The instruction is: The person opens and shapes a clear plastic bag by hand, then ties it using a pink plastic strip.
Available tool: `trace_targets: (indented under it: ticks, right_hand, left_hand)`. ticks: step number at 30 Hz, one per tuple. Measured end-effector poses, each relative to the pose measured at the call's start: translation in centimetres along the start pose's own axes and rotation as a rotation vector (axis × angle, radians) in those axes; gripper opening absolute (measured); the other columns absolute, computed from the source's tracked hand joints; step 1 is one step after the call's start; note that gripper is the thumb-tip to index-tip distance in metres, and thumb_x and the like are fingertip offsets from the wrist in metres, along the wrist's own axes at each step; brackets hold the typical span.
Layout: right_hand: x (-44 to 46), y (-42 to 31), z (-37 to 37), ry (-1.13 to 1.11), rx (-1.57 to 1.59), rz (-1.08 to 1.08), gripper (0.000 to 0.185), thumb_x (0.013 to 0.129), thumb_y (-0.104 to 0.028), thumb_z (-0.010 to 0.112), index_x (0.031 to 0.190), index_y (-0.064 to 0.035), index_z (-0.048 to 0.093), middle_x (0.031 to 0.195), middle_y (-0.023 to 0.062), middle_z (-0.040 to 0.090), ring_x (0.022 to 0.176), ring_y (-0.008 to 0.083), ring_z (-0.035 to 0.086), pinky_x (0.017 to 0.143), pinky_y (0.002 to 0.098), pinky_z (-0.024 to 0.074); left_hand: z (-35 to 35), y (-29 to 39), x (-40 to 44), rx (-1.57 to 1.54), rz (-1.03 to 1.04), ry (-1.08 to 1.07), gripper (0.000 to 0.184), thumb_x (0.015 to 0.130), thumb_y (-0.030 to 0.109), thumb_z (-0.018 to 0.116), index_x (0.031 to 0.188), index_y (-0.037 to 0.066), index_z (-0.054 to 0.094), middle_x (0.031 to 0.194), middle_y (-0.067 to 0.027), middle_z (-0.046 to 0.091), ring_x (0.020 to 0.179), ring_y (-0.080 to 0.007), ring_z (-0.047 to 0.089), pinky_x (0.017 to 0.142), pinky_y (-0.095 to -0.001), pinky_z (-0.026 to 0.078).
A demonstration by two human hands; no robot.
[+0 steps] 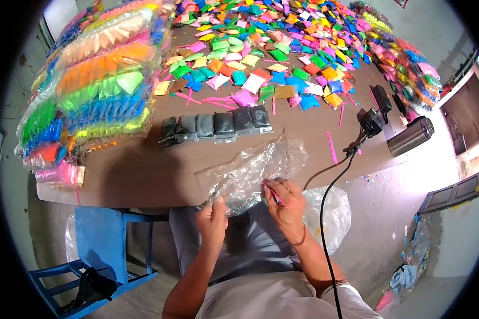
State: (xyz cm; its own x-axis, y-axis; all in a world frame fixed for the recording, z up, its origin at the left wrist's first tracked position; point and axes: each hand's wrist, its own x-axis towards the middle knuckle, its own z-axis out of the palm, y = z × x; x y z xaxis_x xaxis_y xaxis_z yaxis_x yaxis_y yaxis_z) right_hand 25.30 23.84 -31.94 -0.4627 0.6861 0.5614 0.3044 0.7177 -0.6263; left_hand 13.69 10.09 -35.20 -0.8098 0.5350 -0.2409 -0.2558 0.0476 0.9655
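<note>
Both forearms reach up from the bottom of the frame, angled in toward each other. Here's the left hand (213, 217), lower centre, fingers curled and thumb upright, pinching the near-left edge of a clear plastic bag (250, 167). Over to its right, the right hand (285, 204) is bent at the wrist, knuckles up, fingers and thumb pinching a narrow pink strip (277, 195) at the bag's near-right side. The bag itself lies crumpled across the near edge of the brown worktop (308, 138), at the centre of the frame. Just beyond it, a row of black-filled packets (215, 125)! Right of frame, a dark metallic flask (410, 137) lies on its side. Farther up, colourful packets (282, 53) crowd the top centre; any print on them is too small to read.
</note>
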Motion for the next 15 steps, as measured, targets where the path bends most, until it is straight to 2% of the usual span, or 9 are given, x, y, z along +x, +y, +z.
trace_targets:
  ticks: [2,3,5,8,10,13,15]
  right_hand:
    - [0.4,-0.2,-0.1,-0.063,-0.128,-0.035,0.010,0.075,-0.004,0.070,0.084,-0.0043,0.067,0.078,0.0141,0.063,0.071,0.0312,0.060,0.063,0.0375,0.0480]
    - [0.6,0.1,-0.2,-0.066,-0.128,-0.036,0.010,0.075,-0.004,0.070,0.084,-0.0043,0.067,0.078,0.0141,0.063,0.071,0.0312,0.060,0.063,0.0375,0.0480]
    - [1.2,1.2,-0.4,-0.115,-0.288,-0.052,0.005,0.075,-0.007,0.067,0.079,-0.0047,0.064,0.073,0.0128,0.057,0.068,0.0346,0.056,0.060,0.0443,0.0441]
    - [2.7,3.3,-0.6,0.013,-0.212,0.027,0.006,0.072,-0.007,0.067,0.076,-0.0052,0.061,0.071,0.0134,0.055,0.067,0.0362,0.054,0.059,0.0458,0.0426]
    - [2.4,2.7,-0.1,0.044,-0.228,-0.040,0.008,0.071,-0.007,0.067,0.073,-0.0071,0.059,0.069,0.0124,0.054,0.065,0.0350,0.053,0.057,0.0455,0.0408]
    - [0.6,-0.4,0.4,-0.088,-0.169,-0.224,0.012,0.068,-0.007,0.067,0.068,-0.0103,0.056,0.065,0.0100,0.052,0.060,0.0319,0.050,0.052,0.0438,0.0371]
    - [0.1,1.0,0.6,-0.128,-0.184,-0.212,0.012,0.065,-0.007,0.067,0.072,-0.0091,0.058,0.068,0.0104,0.054,0.064,0.0323,0.052,0.056,0.0432,0.0387]
  left_hand:
    - [-0.2,-0.1,0.0,0.017,0.000,-0.006,0.039,0.096,0.030,0.057,0.069,0.002,0.058,0.060,-0.0009,0.054,0.045,-0.0053,0.043,0.039,-0.0210,0.031]
    - [-0.2,0.0,-0.1,0.020,-0.016,-0.003,0.039,0.095,0.031,0.057,0.069,0.002,0.058,0.060,-0.0009,0.054,0.045,-0.0053,0.043,0.040,-0.0211,0.031]
    - [-0.3,0.0,0.0,0.024,-0.032,0.001,0.040,0.095,0.031,0.057,0.068,0.002,0.058,0.060,-0.0010,0.054,0.045,-0.0054,0.043,0.040,-0.0211,0.031]
    - [-0.3,-0.4,0.1,0.046,-0.002,-0.013,0.040,0.095,0.031,0.057,0.067,0.002,0.057,0.060,-0.0011,0.054,0.045,-0.0056,0.043,0.040,-0.0213,0.032]
    - [0.0,-0.3,0.0,0.050,-0.010,-0.005,0.041,0.095,0.031,0.057,0.066,0.002,0.057,0.058,-0.0007,0.053,0.045,-0.0056,0.043,0.040,-0.0215,0.032]
    - [0.1,0.1,0.0,0.064,0.018,-0.015,0.042,0.096,0.031,0.056,0.065,0.002,0.057,0.056,-0.0002,0.052,0.045,-0.0054,0.043,0.040,-0.0214,0.032]
    - [0.0,0.3,0.0,0.074,0.010,-0.007,0.042,0.096,0.029,0.056,0.064,0.001,0.057,0.054,-0.0007,0.051,0.044,-0.0058,0.044,0.041,-0.0220,0.033]
